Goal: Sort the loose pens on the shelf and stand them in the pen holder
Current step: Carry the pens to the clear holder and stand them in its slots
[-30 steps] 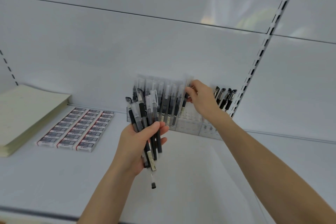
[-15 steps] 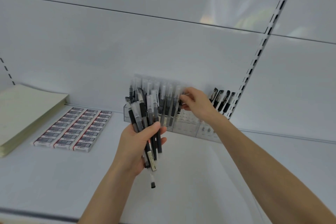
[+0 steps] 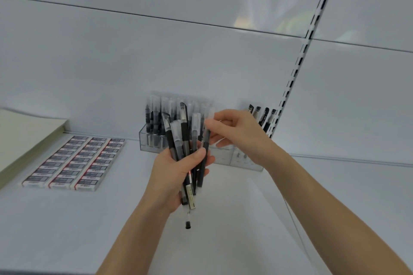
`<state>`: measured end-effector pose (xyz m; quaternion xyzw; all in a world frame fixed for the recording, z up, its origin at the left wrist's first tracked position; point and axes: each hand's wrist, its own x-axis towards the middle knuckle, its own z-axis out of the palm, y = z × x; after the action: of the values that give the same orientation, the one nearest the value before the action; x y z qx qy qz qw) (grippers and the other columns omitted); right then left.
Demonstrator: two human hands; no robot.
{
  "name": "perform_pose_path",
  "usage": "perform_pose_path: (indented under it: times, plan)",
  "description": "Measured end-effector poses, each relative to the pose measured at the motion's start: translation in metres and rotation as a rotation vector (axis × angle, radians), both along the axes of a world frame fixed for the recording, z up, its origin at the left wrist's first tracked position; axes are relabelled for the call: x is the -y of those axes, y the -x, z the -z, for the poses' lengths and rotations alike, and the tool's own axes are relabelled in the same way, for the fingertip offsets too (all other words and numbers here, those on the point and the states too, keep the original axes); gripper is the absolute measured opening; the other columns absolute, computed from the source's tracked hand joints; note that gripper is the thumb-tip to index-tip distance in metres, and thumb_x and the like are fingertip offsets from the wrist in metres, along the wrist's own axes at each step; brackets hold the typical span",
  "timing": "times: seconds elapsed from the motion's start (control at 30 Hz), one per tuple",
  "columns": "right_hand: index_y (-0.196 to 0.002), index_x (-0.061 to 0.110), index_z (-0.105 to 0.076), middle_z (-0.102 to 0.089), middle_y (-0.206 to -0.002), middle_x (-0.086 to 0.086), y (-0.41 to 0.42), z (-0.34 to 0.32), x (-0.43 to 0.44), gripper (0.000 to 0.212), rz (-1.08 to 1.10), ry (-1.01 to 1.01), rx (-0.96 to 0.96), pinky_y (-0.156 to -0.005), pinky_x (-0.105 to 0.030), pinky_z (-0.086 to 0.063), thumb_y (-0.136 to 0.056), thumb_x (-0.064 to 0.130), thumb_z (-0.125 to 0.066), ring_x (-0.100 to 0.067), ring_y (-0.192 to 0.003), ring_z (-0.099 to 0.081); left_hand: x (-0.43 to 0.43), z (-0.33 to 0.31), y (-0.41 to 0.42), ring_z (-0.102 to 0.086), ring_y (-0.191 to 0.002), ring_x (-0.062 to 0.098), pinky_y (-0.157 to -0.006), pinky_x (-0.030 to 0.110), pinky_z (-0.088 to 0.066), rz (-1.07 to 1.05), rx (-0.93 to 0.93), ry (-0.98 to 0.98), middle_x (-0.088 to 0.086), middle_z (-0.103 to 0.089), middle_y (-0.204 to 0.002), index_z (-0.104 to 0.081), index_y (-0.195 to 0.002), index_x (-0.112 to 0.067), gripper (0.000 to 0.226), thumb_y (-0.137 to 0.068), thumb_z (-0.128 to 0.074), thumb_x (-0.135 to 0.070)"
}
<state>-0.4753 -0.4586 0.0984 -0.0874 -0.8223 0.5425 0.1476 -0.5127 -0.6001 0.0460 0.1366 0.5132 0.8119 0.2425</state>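
Observation:
My left hand (image 3: 176, 176) grips a bundle of black pens with clear caps (image 3: 185, 140), caps up, over the white shelf. My right hand (image 3: 239, 134) is at the top right of the bundle and pinches the clear cap of one pen (image 3: 206, 138) between thumb and fingers. Behind the hands, against the back wall, stands the clear pen holder (image 3: 144, 140). A row of clear-capped pens (image 3: 156, 118) stands in its left part. A few black pens with clips (image 3: 264, 116) lean in its right end. My hands hide the holder's middle.
A block of small boxed erasers (image 3: 73, 161) lies in rows on the shelf at the left. Beside it, at the far left, is a stack of pale green paper (image 3: 24, 138). A slotted shelf upright (image 3: 292, 78) runs up the back wall on the right.
My right hand has left the row of pens in the holder and come back to the bundle, where it now pinches one pen's cap. The left hand holds the bundle as before.

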Motion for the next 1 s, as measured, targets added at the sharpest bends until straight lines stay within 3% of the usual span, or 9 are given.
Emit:
perform_pose_path:
  times: [0.1,0.2,0.37,0.43,0.57,0.8,1.0]
  plan:
    - [-0.087,0.011,-0.065,-0.072,-0.078,-0.007,-0.005,-0.003,-0.004,0.011,0.016,0.018,-0.044,-0.062,-0.020,-0.056,-0.087,0.021,-0.061,-0.013,-0.066,-0.069,-0.001,0.001,0.000,-0.072,-0.068,0.016,-0.058,0.027,-0.059,-0.009,-0.011,-0.004,0.005,-0.074,-0.072,-0.064,-0.089,-0.008,0.009,-0.083,-0.060,-0.002]
    - [-0.085,0.005,-0.064,-0.072,-0.080,-0.007,-0.007,-0.010,-0.018,0.015,0.164,0.100,-0.189,-0.063,-0.021,-0.057,-0.091,0.016,-0.056,-0.013,-0.066,-0.070,0.003,0.004,0.007,-0.072,-0.071,0.018,-0.065,0.032,-0.059,-0.052,0.011,-0.014,0.008,-0.074,-0.076,-0.064,-0.087,-0.004,0.007,-0.085,-0.057,-0.002]
    - [-0.091,0.003,-0.060,-0.068,-0.079,-0.004,0.006,-0.013,-0.031,0.015,0.427,-0.115,-0.343,-0.076,-0.034,-0.057,-0.093,0.014,-0.050,-0.017,-0.076,-0.068,0.012,0.008,0.015,-0.072,-0.072,0.016,-0.061,0.029,-0.059,-0.116,0.025,-0.001,0.005,-0.073,-0.074,-0.063,-0.089,-0.005,0.006,-0.086,-0.058,-0.004]
    - [-0.089,0.005,-0.059,-0.067,-0.077,-0.002,0.015,-0.009,-0.028,0.014,0.420,-0.198,-0.319,-0.080,-0.039,-0.056,-0.093,0.014,-0.049,-0.018,-0.078,-0.068,0.013,0.008,0.014,-0.069,-0.065,0.012,-0.060,0.029,-0.059,-0.146,0.037,0.016,0.005,-0.070,-0.072,-0.062,-0.090,-0.005,0.007,-0.084,-0.061,-0.004]
    - [-0.092,0.003,-0.060,-0.069,-0.085,-0.016,0.035,0.002,-0.023,0.016,0.386,-0.316,-0.267,-0.082,-0.048,-0.053,-0.094,0.014,-0.048,-0.034,-0.084,-0.066,0.015,0.007,0.013,-0.061,-0.059,0.010,-0.060,0.028,-0.059,-0.175,0.035,0.042,0.004,-0.061,-0.070,-0.063,-0.086,-0.007,0.005,-0.082,-0.063,-0.004]
    - [-0.090,0.004,-0.057,-0.067,-0.087,-0.017,0.052,0.033,-0.019,0.020,0.276,-0.513,-0.043,-0.078,-0.036,-0.050,-0.096,0.019,-0.045,-0.032,-0.084,-0.065,0.018,0.008,0.013,-0.066,-0.059,0.010,-0.055,0.024,-0.057,-0.176,0.004,0.045,0.005,-0.066,-0.064,-0.063,-0.082,-0.008,0.002,-0.083,-0.063,-0.006]
    - [-0.107,0.004,-0.061,-0.069,-0.094,-0.012,0.042,0.029,-0.022,0.028,0.307,-0.463,0.003,-0.088,-0.035,-0.049,-0.092,0.026,-0.055,-0.024,-0.091,-0.065,0.018,0.005,0.012,-0.071,-0.064,0.012,-0.058,0.023,-0.058,-0.120,-0.007,0.028,0.002,-0.073,-0.068,-0.063,-0.089,-0.009,0.006,-0.084,-0.061,-0.008]
